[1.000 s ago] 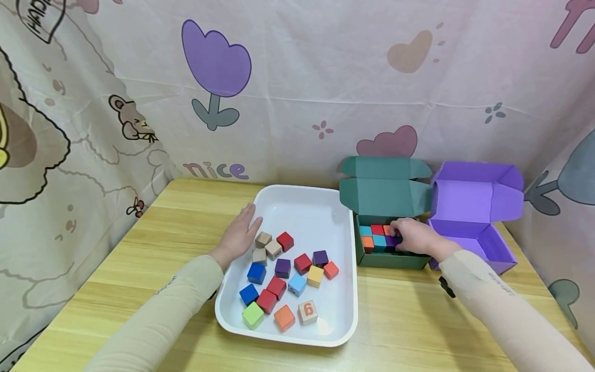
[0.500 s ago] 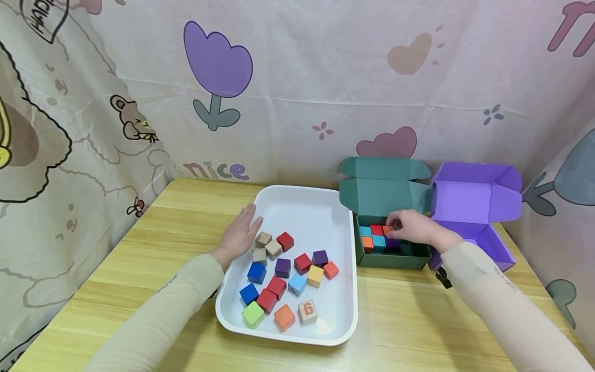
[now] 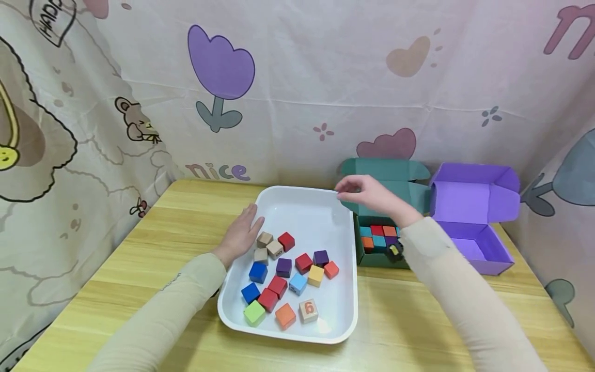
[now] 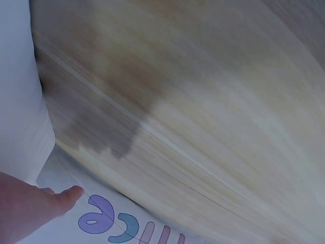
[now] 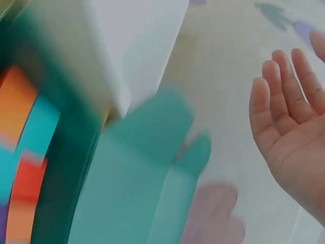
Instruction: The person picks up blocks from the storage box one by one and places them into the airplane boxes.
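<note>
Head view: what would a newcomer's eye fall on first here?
Probably the white tray at the centre, scattered with colourful loose cubes. Next, the open green box and purple box side by side at the right, the green one holding packed cubes. The big purple tulip on the cloth backdrop, upper left of centre, also stands out.
</note>
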Tool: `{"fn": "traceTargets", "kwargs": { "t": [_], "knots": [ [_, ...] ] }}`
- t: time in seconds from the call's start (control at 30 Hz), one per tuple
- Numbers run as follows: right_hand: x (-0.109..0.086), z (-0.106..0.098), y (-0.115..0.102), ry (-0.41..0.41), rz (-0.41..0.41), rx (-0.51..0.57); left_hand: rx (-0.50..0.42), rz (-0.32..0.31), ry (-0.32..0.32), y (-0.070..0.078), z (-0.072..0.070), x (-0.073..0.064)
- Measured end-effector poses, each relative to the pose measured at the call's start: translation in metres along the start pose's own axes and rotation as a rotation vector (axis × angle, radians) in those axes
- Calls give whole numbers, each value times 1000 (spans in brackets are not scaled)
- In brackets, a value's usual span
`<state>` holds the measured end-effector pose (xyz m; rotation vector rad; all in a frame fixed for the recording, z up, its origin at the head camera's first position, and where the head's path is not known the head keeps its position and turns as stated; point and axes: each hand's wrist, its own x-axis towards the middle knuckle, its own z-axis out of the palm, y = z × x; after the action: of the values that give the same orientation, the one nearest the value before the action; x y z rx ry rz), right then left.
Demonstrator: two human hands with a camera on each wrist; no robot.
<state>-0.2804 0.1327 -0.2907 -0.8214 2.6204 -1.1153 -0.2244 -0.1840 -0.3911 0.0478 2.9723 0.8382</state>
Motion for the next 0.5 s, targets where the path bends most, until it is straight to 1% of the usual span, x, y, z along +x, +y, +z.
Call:
{"fn": "traceTargets", "kwargs": {
  "t": [0.13, 0.23, 0.33, 0.43, 0.5],
  "knots": [
    [20, 21, -18, -19, -21, 70, -4, -3, -5, 0, 1, 2],
    [35, 37, -26, -37, -33, 125, -7, -8, 0, 0, 1, 1],
    [47, 54, -30, -55, -29, 177, -7, -17, -1, 0, 0, -1],
    [56, 69, -29, -82, -7, 217, -8, -26, -9, 1, -1, -1],
    [61, 78, -27, -101, 18, 224, -13, -32, -17, 2, -2, -2]
  ]
}}
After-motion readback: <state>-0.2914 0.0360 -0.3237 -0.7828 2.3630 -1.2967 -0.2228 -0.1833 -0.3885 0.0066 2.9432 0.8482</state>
